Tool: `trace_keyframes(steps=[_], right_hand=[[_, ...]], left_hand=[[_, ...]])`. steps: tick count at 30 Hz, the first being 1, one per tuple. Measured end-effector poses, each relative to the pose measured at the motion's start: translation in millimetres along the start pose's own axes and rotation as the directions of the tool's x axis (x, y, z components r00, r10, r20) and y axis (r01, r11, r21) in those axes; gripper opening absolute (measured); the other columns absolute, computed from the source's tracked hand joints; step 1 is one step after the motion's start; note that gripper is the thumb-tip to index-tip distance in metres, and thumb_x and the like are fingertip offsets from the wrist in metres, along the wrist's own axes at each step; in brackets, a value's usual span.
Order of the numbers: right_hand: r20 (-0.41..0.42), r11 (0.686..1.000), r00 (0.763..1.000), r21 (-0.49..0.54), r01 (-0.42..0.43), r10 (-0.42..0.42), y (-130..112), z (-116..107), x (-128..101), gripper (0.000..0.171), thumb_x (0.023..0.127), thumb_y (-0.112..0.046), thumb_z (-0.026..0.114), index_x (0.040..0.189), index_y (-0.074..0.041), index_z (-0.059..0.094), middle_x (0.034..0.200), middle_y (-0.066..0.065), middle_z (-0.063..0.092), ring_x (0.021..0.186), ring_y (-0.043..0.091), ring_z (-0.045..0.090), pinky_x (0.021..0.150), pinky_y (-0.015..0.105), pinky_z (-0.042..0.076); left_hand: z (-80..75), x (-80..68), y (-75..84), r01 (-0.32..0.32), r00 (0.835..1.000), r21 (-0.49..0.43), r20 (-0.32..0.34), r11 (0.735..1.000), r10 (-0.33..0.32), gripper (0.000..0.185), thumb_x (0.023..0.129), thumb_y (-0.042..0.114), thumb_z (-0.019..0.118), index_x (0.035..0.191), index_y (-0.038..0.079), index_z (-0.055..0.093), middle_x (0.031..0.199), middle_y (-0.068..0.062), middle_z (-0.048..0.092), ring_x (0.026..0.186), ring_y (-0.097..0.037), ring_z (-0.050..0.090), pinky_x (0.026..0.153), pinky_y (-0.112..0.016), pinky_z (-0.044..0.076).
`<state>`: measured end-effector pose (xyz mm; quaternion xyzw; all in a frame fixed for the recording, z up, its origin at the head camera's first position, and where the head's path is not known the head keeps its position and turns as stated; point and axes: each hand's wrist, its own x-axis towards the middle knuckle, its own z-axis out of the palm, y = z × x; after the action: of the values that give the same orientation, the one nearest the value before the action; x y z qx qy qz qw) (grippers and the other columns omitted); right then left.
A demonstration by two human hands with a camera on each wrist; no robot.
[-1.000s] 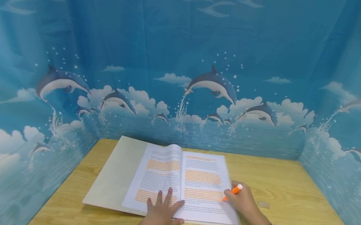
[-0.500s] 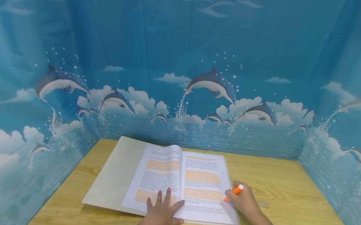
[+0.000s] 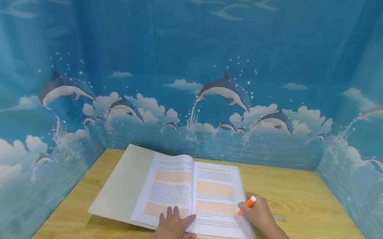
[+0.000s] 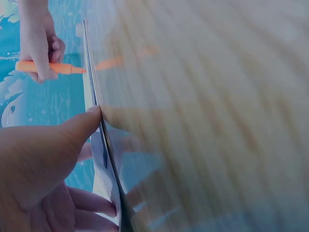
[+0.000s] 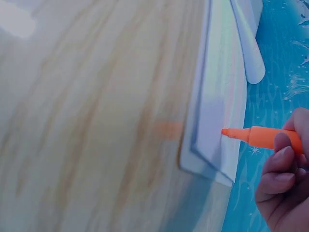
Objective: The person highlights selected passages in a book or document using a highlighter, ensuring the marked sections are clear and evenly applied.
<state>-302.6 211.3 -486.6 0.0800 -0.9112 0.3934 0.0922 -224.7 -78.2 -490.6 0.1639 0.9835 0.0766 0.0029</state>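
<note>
An open booklet [image 3: 244,232] lies on the wooden table, with orange highlighted blocks of text on both pages. My right hand [image 3: 259,213] pinches an orange highlighter [image 3: 251,202] by the right page's outer edge. In the right wrist view the highlighter's tip [image 5: 226,131] appears to meet the paper, at the line of sight along the page. My left hand [image 3: 169,231] rests on the lower part of the booklet near the fold, fingers spread. Its thumb [image 4: 87,123] lies by the booklet's near edge in the left wrist view.
The booklet's pale cover [image 3: 119,190] spreads out to the left, and the left page bulges up near the fold. A small clear flat piece [image 3: 279,218] lies on the table [image 3: 321,229] right of my right hand. A blue dolphin-print curtain [image 3: 198,57] surrounds the table.
My left hand has drawn back toward the booklet's near edge, its fingertips now lower on the left page. My right hand and the highlighter have shifted only slightly.
</note>
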Motion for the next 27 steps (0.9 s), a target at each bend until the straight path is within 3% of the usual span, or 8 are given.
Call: trace_keyframes(steps=[3,10,16,22,27], right_hand=[[-0.03,1.0,0.999,-0.012,0.013,-0.013,-7,3,3,0.033,0.083,-0.002,0.068,0.066,-0.012,0.041,0.057,-0.005,0.034,0.051,0.007,0.034,0.047,0.019,0.026],[-0.04,0.986,0.998,0.156,0.063,-0.057,-40,21,9,0.038,0.09,-0.005,0.073,0.065,-0.009,0.045,0.051,-0.005,0.046,0.045,0.008,0.046,0.044,0.019,0.033],[0.002,0.97,0.995,0.22,0.102,-0.105,-65,52,9,0.033,0.083,-0.001,0.072,0.064,-0.01,0.047,0.049,-0.007,0.052,0.041,0.004,0.048,0.04,0.018,0.036],[-0.006,0.973,0.985,0.158,0.171,-0.172,-79,76,8,0.032,0.075,-0.001,0.074,0.061,-0.013,0.048,0.052,-0.011,0.048,0.046,0.001,0.045,0.043,0.018,0.037],[-0.022,0.976,0.985,0.133,0.171,-0.169,-83,85,7,0.034,0.072,0.001,0.072,0.058,-0.014,0.045,0.051,-0.012,0.044,0.046,0.001,0.042,0.043,0.017,0.034]], left_hand=[[-0.4,-1.5,-0.3,-0.024,0.999,0.014,-0.021,1.0,0.024,0.057,0.089,0.056,0.069,0.137,0.026,0.063,0.128,-0.037,0.06,0.121,-0.057,0.056,0.092,-0.068,0.05],[-4.1,-2.4,-2.2,-0.034,0.999,-0.011,0.015,0.999,0.034,0.051,0.091,0.05,0.068,0.137,0.026,0.063,0.131,-0.037,0.058,0.123,-0.057,0.054,0.093,-0.069,0.049],[-6.6,-0.9,0.4,-0.008,0.999,-0.009,0.042,1.0,0.008,0.051,0.091,0.049,0.069,0.137,0.028,0.063,0.133,-0.036,0.058,0.125,-0.055,0.054,0.096,-0.068,0.049],[-4.3,2.2,0.9,0.012,0.999,-0.032,0.05,0.999,-0.011,0.05,0.09,0.048,0.071,0.136,0.029,0.064,0.134,-0.036,0.056,0.125,-0.055,0.053,0.096,-0.068,0.048],[-4.3,3.4,0.4,0.02,0.998,-0.019,0.053,1.0,-0.019,0.05,0.089,0.047,0.072,0.135,0.029,0.064,0.132,-0.035,0.058,0.124,-0.054,0.054,0.095,-0.067,0.049]])
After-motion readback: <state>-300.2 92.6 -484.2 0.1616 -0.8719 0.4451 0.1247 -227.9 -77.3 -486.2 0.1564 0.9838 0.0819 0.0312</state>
